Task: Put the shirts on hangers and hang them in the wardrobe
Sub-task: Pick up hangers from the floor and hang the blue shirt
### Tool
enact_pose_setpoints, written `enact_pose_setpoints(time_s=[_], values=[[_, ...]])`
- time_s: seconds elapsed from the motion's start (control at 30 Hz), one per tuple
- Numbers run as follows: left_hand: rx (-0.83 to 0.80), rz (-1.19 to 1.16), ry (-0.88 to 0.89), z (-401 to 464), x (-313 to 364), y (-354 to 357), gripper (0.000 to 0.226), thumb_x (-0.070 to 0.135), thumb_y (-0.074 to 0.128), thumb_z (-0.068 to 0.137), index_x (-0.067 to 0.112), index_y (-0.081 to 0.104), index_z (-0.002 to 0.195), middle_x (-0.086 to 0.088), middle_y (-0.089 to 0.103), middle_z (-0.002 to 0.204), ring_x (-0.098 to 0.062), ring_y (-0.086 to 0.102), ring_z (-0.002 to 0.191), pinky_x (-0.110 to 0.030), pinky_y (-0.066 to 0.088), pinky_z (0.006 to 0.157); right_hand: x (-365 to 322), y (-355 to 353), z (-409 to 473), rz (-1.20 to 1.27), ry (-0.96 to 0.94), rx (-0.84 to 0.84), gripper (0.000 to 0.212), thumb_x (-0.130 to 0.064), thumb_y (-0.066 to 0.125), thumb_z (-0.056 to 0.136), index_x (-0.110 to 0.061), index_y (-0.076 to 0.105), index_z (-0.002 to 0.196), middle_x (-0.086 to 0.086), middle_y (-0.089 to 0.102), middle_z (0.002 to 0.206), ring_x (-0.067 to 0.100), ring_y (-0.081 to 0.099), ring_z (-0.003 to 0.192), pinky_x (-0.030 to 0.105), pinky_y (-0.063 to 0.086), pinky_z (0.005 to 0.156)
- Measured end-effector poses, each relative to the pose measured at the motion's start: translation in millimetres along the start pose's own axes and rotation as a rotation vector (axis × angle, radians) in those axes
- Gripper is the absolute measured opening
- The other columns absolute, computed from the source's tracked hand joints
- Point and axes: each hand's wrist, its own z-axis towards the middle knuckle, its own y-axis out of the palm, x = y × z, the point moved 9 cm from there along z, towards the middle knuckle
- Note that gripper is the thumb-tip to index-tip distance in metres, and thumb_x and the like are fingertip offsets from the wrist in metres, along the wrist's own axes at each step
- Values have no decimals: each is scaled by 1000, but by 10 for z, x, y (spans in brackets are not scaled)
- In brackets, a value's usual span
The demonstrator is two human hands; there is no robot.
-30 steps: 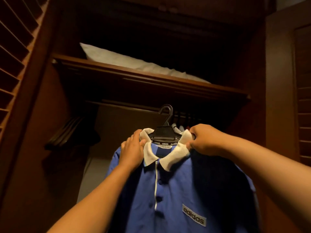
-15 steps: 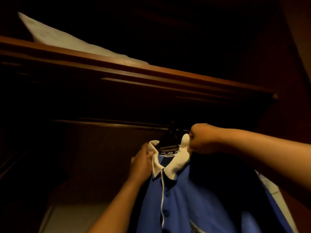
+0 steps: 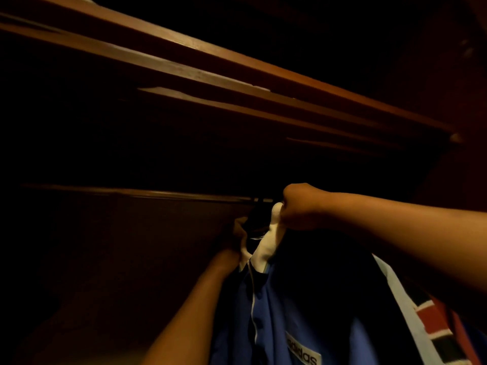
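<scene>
A blue polo shirt with a white collar hangs on a black hanger deep inside the dark wardrobe. The hanger's top sits right at the wooden rail; its hook is too dark to make out. My right hand grips the shirt's right shoulder at the collar. My left hand holds the left shoulder from behind, mostly hidden by the collar and hanger.
A wooden shelf runs overhead, close above the rail. Another garment with red, white and dark stripes hangs to the right of the blue shirt. The wardrobe's back panel is dark.
Both hands have carried the shirt and hanger up and deeper into the wardrobe, to the rail. The view has moved closer under the shelf, and the shirt has turned edge-on.
</scene>
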Motion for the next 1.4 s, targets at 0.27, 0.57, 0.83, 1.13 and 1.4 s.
enact_pose_setpoints(time_s=[0.27, 0.57, 0.83, 1.13, 1.4], values=[[-39, -135, -40, 89, -67, 144, 36, 18, 32, 104, 1, 47, 132, -21, 48, 136, -31, 47, 123, -29, 37, 92, 107, 61, 52, 31, 28, 15, 3, -9, 58, 90, -11, 57, 92, 1, 50, 77, 14, 53, 71, 17, 37, 49], [-33, -190, -41, 75, -190, 207, 36, 18, 37, 104, 0, 47, 133, -21, 48, 136, -34, 48, 123, -36, 40, 99, 286, 261, 74, 40, 73, 46, 19, -10, 62, 90, -5, 62, 109, 5, 52, 91, 18, 54, 86, 24, 44, 68], [1, -247, -7, -38, -81, 157, 33, 22, 41, 102, 10, 54, 130, -15, 54, 131, -27, 53, 116, -32, 43, 93, 283, 236, 35, -1, -3, 50, 11, -11, 60, 90, -7, 64, 99, 5, 54, 87, 18, 55, 81, 25, 42, 66], [166, -123, 42, -568, 269, -207, 32, 10, 49, 98, 1, 56, 128, -16, 57, 129, -30, 52, 121, -21, 36, 85, 347, -30, -329, 93, -172, 62, 16, -12, 57, 88, -3, 66, 99, 17, 65, 96, 31, 64, 87, 30, 42, 60], [332, 45, -40, -2182, 464, -462, 29, 14, 57, 95, 4, 60, 122, -14, 63, 120, -27, 58, 114, -33, 45, 96, 309, -222, -1315, 354, -409, 108, 13, -15, 58, 88, -9, 69, 90, 11, 68, 94, 27, 64, 88, 38, 55, 77]])
